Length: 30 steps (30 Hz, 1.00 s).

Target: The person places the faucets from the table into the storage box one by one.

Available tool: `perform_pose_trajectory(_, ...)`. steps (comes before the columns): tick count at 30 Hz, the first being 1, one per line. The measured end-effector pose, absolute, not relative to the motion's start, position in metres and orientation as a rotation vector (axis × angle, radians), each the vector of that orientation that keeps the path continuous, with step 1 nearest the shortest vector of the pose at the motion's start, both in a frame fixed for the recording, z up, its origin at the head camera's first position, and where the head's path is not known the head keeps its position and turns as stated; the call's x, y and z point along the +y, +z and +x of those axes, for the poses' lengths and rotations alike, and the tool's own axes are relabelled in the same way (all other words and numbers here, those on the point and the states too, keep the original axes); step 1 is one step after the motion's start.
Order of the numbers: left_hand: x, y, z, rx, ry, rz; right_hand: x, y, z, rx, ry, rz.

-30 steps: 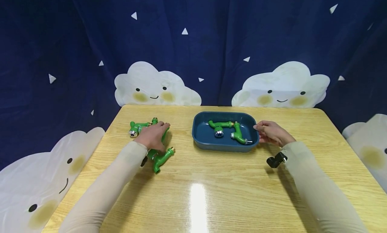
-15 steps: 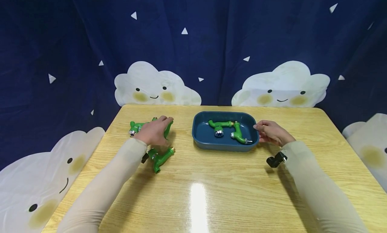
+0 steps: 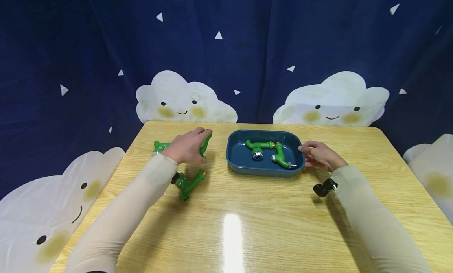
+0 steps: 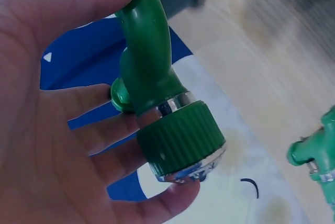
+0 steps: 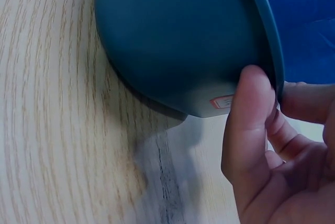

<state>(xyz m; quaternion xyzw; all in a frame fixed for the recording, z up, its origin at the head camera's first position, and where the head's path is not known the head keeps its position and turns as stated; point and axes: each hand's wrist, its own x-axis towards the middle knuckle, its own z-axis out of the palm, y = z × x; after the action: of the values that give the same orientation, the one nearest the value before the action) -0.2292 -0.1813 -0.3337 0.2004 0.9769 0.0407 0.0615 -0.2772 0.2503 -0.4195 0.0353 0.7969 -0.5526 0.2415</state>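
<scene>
My left hand (image 3: 189, 147) grips a green tap (image 4: 149, 56), its thumb on the spout end and its fingers along the ribbed knob with a chrome cap. In the head view the hand covers most of this tap, held over the table left of the blue tub (image 3: 265, 172). With thumb and fingers my right hand (image 3: 322, 155) pinches the tub's right rim. Inside the tub lie two green taps, one with a round chrome-capped knob (image 3: 257, 154), the other a bent tap (image 3: 279, 155) with a metal nozzle.
Another green tap (image 3: 191, 184) with a brass thread lies on the table (image 3: 276, 225) below my left wrist. Behind the left hand, a further green tap (image 3: 160, 147) is partly hidden. A dark blue cloud-print curtain (image 3: 247, 48) hangs at the table's back edge.
My left hand has risen and moved right and away from me, carrying the green tap off the group on the left. The right hand keeps its hold on the tub's rim.
</scene>
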Motion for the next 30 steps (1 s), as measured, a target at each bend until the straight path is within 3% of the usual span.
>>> perform_pose_trajectory(17,-0.134,-0.307,-0.238,2.883,0.100,0.732,0.251,-0.418,-0.278,2.177,-1.516,0.092)
perform_pose_trajectory(30,-0.106,-0.310,-0.244,2.820,0.090,0.763,0.250,-0.420,-0.276,2.175,-1.523,0.084)
